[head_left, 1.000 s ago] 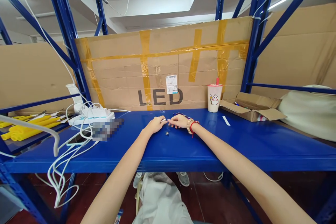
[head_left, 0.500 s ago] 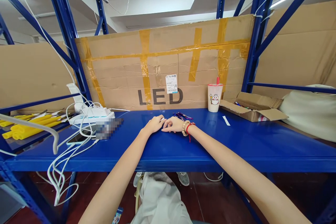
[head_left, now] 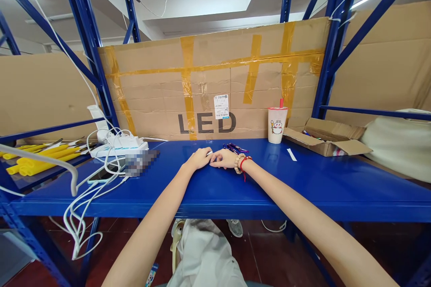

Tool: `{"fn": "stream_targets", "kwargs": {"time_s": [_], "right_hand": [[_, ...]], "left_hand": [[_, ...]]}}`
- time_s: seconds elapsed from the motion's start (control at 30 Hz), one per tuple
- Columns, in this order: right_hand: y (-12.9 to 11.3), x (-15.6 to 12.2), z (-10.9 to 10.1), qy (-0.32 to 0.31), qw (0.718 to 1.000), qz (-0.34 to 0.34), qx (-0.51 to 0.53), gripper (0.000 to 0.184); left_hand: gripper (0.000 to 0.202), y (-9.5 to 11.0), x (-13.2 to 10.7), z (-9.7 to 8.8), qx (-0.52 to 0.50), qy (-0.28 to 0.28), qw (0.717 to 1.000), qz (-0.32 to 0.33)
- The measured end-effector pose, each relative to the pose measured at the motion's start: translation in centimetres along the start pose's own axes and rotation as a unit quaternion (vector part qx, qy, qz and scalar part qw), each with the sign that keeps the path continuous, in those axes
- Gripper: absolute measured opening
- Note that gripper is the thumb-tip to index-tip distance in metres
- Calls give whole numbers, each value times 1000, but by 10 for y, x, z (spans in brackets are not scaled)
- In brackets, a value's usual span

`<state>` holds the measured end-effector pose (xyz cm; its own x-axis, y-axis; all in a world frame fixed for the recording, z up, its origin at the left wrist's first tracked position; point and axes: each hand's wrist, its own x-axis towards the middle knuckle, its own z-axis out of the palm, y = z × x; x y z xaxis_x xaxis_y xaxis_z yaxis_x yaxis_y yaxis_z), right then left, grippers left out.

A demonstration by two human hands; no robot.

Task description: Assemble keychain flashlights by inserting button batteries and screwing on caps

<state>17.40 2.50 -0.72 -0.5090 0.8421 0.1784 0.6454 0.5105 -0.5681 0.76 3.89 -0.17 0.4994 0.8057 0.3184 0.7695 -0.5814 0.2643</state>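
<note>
My left hand rests low over the blue table, its fingers bent and closed. A small white bit shows at its fingertips, too small to name. Right beside it is my right hand, fingers curled in towards the left fingertips; whatever they hold, if anything, is hidden. Beads and a red cord circle the right wrist. Just behind the right hand lie several dark purple pens.
A white cup with a red straw stands at the back right, near a paper strip and an open cardboard box. On the left are white cables, a power strip and a phone. Taped cardboard walls the back.
The view has shifted very slightly. Both hands stay together at the same spot, with the right fingers moved a little.
</note>
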Motion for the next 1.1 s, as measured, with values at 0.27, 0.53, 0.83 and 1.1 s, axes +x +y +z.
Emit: {"fn": "stream_targets", "kwargs": {"time_s": [0.27, 0.53, 0.83, 1.1], "right_hand": [[-2, 0, 0, 2, 1000, -6, -17, 28], [7, 4, 2, -10, 1000, 5, -25, 29], [-5, -1, -2, -14, 999, 13, -45, 31], [-12, -4, -1, 7, 998, -6, -65, 27]], "left_hand": [[24, -2, -1, 1, 0, 1, 1000, 13], [23, -3, 0, 2, -18, 9, 1000, 21], [23, -5, 1, 2, -18, 8, 999, 33], [24, -7, 3, 3, -27, 6, 999, 30]]}}
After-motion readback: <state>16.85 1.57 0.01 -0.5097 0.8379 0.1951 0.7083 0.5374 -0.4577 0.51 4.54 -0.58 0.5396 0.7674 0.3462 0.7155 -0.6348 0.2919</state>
